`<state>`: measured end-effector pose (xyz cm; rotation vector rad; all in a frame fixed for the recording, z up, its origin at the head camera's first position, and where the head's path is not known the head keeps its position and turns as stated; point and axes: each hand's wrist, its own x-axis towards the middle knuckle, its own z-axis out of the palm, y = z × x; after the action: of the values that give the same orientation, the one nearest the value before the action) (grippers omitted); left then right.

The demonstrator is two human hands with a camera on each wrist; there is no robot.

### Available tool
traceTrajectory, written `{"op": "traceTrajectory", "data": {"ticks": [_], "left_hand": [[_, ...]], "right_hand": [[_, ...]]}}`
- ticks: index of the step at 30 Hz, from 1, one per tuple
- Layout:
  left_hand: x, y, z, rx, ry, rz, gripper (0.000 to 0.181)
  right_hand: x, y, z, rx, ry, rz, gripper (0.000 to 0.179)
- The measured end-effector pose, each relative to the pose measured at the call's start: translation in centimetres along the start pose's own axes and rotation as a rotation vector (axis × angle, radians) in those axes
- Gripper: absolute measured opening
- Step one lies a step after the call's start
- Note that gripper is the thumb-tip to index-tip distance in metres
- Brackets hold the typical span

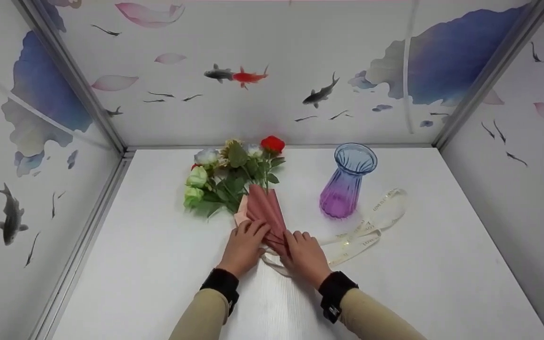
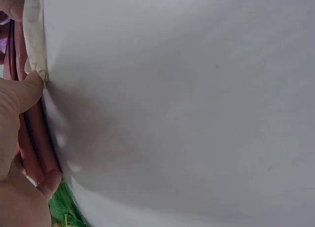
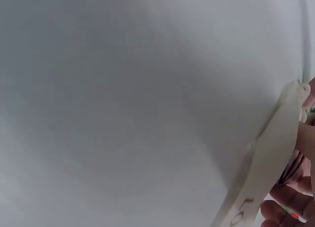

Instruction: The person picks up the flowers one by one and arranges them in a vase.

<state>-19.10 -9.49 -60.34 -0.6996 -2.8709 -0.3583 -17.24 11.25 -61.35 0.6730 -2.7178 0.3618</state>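
The dusty-red paper wrap (image 1: 268,208) lies between my left hand (image 1: 243,246) and right hand (image 1: 306,256), both sets of fingers gripping it. Red, green and bluish leafy flowers (image 1: 237,158) spread beyond them; a cream, gold-lettered ribbon (image 1: 355,250) trails rightward; a blue-to-purple ribbed glass vase (image 1: 340,193) stands ahead-right.

Cream ribbon (image 1: 354,250) w/ gold txt, "LOVE" rptd, rest illeg.

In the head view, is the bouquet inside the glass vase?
No, the bouquet lies to the left of the vase, clearly apart from it.
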Motion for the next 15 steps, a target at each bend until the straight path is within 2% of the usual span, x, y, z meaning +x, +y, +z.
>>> {"op": "traceTrajectory", "data": {"ticks": [4, 6, 10, 15], "left_hand": [[0.0, -0.1, 0.5, 0.009, 0.095, -0.021, 0.088], [0.0, -0.1, 0.6, 0.007, 0.119, -0.043, 0.104], [0.2, -0.1, 0.6, 0.029, 0.147, -0.073, 0.126], [0.1, 0.0, 0.5, 0.037, 0.180, -0.079, 0.130]], "right_hand": [[0.3, -0.1, 0.1, 0.127, -0.019, 0.118, 0.066], [0.4, -0.1, 0.0, 0.218, -0.022, 0.194, 0.064], [0.8, 0.4, -0.3, 0.382, -0.035, 0.320, 0.046], [1.1, 1.1, -0.8, 0.486, -0.018, 0.362, 0.020]]}}
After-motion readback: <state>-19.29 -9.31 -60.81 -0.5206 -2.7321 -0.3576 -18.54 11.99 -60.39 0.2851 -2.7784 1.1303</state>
